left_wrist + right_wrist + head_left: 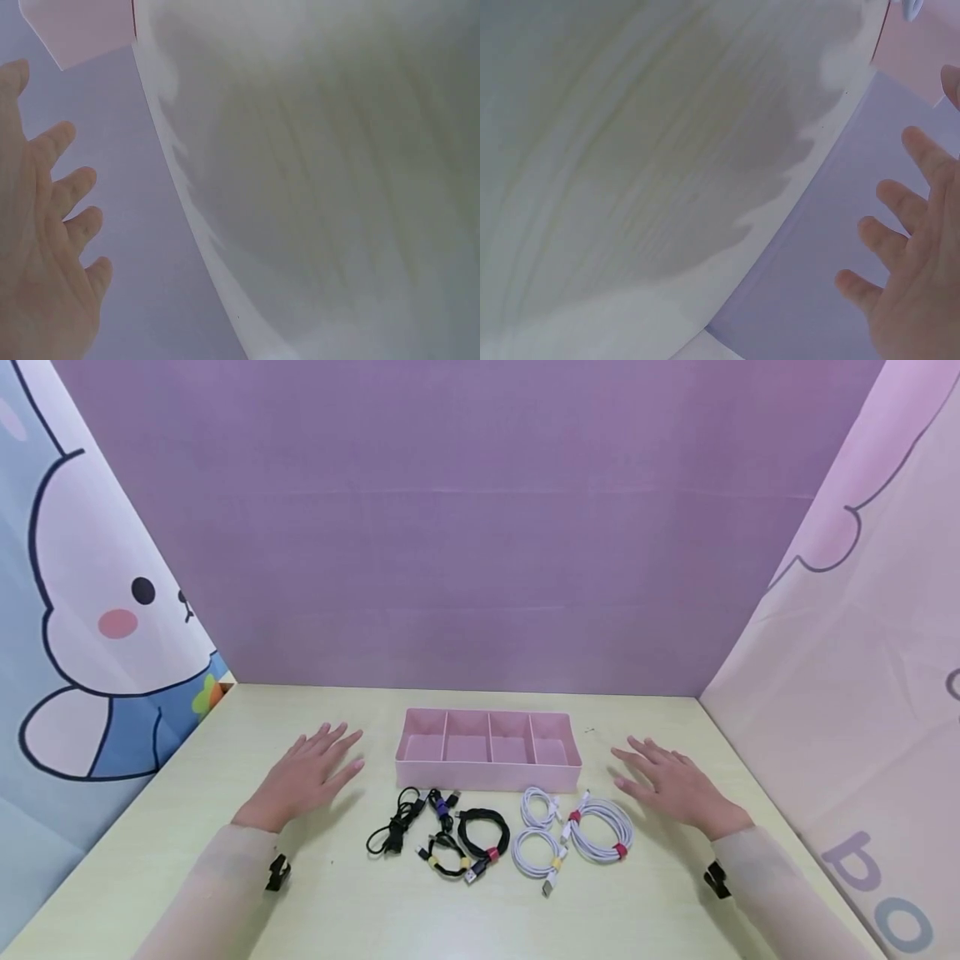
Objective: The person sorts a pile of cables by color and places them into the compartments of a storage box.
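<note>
Both hands hover palm down with spread fingers and hold nothing, the left hand (303,777) left of a pink tray (487,777), the right hand (671,781) to its right. Four compartments divide the tray, and none has anything in it. In front of it, on the left, lie several black cables: a loosely bundled one (403,816), a short one with a purple tie (442,808), a small coil with yellow ties (448,871) and a coil with a red tie (506,839). To their right are three white coiled cables, the largest (626,828) with red ties and nearest the right hand.
Everything lies on a pale wooden table (360,910). A purple backdrop (465,527) rises behind its far edge. Printed cloths flank it, a cartoon one (97,693) on the left and a pinkish one (847,693) on the right.
</note>
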Tool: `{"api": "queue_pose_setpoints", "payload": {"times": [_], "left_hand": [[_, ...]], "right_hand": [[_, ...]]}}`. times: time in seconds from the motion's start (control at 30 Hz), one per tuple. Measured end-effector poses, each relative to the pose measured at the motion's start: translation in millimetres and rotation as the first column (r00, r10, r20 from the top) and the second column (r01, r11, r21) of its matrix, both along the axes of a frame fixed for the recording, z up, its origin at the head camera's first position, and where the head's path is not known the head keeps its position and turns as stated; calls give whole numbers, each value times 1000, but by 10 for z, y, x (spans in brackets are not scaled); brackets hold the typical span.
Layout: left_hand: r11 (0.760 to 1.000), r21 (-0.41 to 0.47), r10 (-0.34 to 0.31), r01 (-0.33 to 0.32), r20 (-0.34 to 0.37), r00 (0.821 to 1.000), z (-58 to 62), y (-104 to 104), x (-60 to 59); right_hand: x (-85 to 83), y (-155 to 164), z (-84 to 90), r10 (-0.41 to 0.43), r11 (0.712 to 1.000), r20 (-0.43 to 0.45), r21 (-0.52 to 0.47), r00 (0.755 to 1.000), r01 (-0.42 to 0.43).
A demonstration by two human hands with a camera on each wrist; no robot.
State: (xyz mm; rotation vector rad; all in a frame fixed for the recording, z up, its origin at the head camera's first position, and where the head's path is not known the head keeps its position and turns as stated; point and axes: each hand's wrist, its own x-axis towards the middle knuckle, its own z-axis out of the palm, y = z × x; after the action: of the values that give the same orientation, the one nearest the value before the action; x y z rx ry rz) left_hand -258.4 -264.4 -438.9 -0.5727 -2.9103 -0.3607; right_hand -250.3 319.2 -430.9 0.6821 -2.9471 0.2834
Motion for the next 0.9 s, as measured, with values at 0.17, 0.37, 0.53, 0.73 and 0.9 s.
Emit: {"api": "queue_pose_setpoints", "payload": {"times": [0.17, 0.37, 0.53, 0.73, 0.9], "left_hand": [[1000, 11, -9, 9, -5, 1000, 10, 38, -4], [999, 30, -31, 31, 14, 999, 43, 91, -1], [999, 39, -37, 36, 13, 999, 57, 120, -17], [991, 129, -40, 31, 68, 997, 17, 162, -89], [981, 195, -40, 15, 127, 991, -3, 184, -119]], "right_hand": [[-2, -23, -24, 29, 999, -12, -13, 1000, -29], [7, -64, -19, 59, 998, -19, -36, 998, -60], [20, -83, -1, 75, 996, -31, -37, 997, -76], [18, -96, -3, 85, 995, -30, -41, 996, -86], [12, -111, -15, 102, 994, -22, -42, 995, -103]]}}
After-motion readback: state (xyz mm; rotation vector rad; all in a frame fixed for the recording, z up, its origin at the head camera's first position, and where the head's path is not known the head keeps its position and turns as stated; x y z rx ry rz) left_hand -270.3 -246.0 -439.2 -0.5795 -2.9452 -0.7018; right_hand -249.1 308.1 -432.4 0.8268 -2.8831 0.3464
